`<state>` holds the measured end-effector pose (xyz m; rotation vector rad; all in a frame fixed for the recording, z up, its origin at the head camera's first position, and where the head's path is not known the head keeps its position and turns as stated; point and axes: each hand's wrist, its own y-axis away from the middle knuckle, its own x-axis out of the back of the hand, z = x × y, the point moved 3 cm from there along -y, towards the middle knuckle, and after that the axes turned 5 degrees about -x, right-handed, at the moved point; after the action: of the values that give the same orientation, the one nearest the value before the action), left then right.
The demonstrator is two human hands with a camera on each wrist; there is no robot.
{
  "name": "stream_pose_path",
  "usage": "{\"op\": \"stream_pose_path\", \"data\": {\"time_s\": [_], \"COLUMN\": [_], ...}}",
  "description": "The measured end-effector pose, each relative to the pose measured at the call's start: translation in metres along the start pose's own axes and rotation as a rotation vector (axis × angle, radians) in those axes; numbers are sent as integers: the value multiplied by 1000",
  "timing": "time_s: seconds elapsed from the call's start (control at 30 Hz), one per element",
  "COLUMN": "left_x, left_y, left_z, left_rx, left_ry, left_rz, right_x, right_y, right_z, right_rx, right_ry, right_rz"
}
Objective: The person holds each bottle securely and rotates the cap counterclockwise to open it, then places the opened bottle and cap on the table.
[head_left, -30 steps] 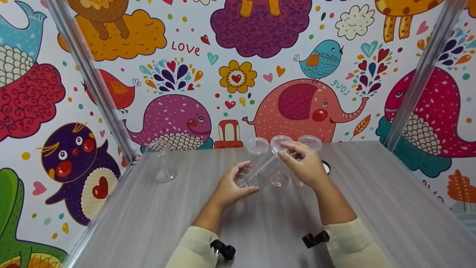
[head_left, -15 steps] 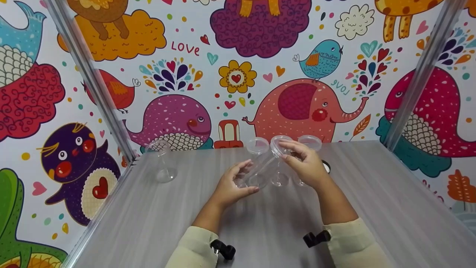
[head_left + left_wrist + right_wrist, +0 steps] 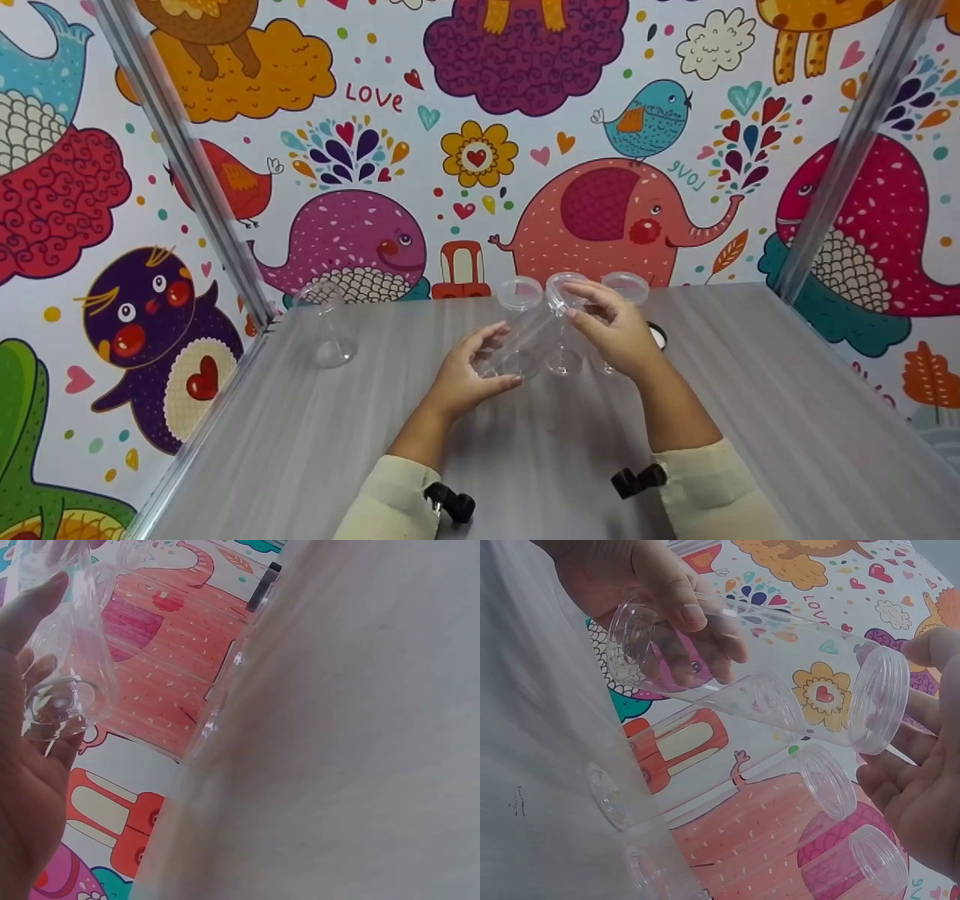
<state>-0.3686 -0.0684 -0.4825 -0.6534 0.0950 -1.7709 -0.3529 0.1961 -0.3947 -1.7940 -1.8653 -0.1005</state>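
A clear plastic jar point(image 3: 780, 667) is held tilted above the table in the head view, its ribbed rim end up and to the right. My left hand point(image 3: 469, 371) grips its lower end, thumb on one side and fingers behind the clear wall. At the upper end, my right hand point(image 3: 619, 330) holds the rim between thumb and curved fingers. The right wrist view shows that rim point(image 3: 881, 701) close inside the right hand point(image 3: 930, 787). In the left wrist view, the jar's round base point(image 3: 67, 709) lies within the left hand's fingers.
Several similar clear jars stand behind the hands, among them one on the left point(image 3: 520, 292) and one on the right point(image 3: 626, 289). Another jar point(image 3: 335, 352) stands apart at far left. A black-rimmed white disc point(image 3: 658, 336) shows behind the right hand. A patterned wall closes the table's back.
My right thumb and fingers have shifted slightly at the jar's rim. The left hand and the jar's tilt look nearly the same.
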Motion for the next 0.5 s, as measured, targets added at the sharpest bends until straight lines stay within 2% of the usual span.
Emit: {"op": "stream_pose_path", "data": {"time_s": [0.27,0.5], "left_x": [0,0], "left_y": [-1,0], "left_z": [0,1], "left_rx": [-17,-6], "left_ry": [-20,-24], "left_rz": [1,9], "right_x": [-1,-3], "right_y": [-1,-3], "right_z": [3,2], "right_rx": [-86,-43], "right_ry": [121,142], "right_rz": [69,114]}}
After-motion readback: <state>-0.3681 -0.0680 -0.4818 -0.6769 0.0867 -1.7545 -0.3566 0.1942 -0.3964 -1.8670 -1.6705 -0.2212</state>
